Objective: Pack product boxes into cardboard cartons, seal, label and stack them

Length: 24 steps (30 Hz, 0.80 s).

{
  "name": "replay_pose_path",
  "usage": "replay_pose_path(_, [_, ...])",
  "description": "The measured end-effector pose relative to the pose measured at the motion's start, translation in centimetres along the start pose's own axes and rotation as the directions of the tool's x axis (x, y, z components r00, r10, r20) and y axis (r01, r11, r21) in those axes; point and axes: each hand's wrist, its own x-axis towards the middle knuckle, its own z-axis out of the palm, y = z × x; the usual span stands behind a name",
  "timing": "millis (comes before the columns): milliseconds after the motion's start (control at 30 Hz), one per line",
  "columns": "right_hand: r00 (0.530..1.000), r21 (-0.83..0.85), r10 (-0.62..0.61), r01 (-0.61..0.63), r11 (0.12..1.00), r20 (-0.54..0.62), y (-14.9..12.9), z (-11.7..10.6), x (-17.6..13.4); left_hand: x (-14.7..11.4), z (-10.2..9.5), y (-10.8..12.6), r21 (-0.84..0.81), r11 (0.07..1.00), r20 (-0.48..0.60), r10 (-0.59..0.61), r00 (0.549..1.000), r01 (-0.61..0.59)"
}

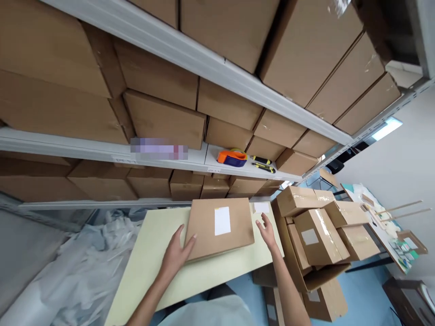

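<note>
A flat brown cardboard box (pixel 204 226) with a white label (pixel 222 221) on top lies on the pale yellow table (pixel 142 258). My left hand (pixel 177 251) is at the box's left front corner, thumb and fingers apart; whether it touches the cardboard I cannot tell. Off the box's right side, my right hand (pixel 267 230) hovers over the table with its fingers spread and nothing in them. Beyond that hand a white slip of paper (pixel 261 207) rests near the table's far edge.
A shelf rack (pixel 163 156) full of cartons rises behind the table, holding an orange and blue tape dispenser (pixel 232 158) and yellow-black cutters (pixel 263 167). Cartons (pixel 321 235) are piled at right, near another table (pixel 384 231). White plastic wrapping (pixel 84 262) heaps at left.
</note>
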Motion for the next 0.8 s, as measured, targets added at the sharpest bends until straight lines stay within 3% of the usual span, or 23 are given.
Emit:
replay_pose_path(100, [0.985,-0.006,-0.167,0.168,0.986,0.045,-4.9,1.0,4.8,3.5,1.2,5.7,-0.058,0.988,-0.047,0.142,0.989,-0.145])
replay_pose_path(200, [0.936,-0.021,-0.335,0.339,0.941,0.107,-10.6,3.4,9.5,6.8,2.9,12.1,-0.066,0.961,-0.080,0.263,0.962,-0.268])
replay_pose_path(333, [0.794,-0.102,-0.573,0.599,0.795,0.202,-18.4,7.4,15.2,10.1,4.5,19.8,-0.041,0.891,-0.119,0.445,0.888,-0.452])
replay_pose_path(433, [0.667,-0.183,-0.680,0.741,0.645,0.303,-23.2,10.3,18.5,11.2,5.0,24.0,-0.002,0.846,-0.155,0.526,0.836,-0.533])
replay_pose_path(533, [0.602,-0.315,-0.640,0.797,0.515,0.477,-26.5,12.8,20.4,11.0,5.0,26.0,0.030,0.830,-0.179,0.552,0.814,-0.557])
replay_pose_path(667, [0.659,-0.561,-0.424,0.752,0.346,0.621,-28.2,15.4,21.2,9.5,4.3,25.8,0.030,0.832,-0.237,0.544,0.805,-0.554])
replay_pose_path(800, [0.689,-0.627,-0.359,0.723,0.289,0.629,-28.3,16.6,21.2,7.9,3.4,24.6,0.021,0.849,-0.268,0.513,0.815,-0.527])
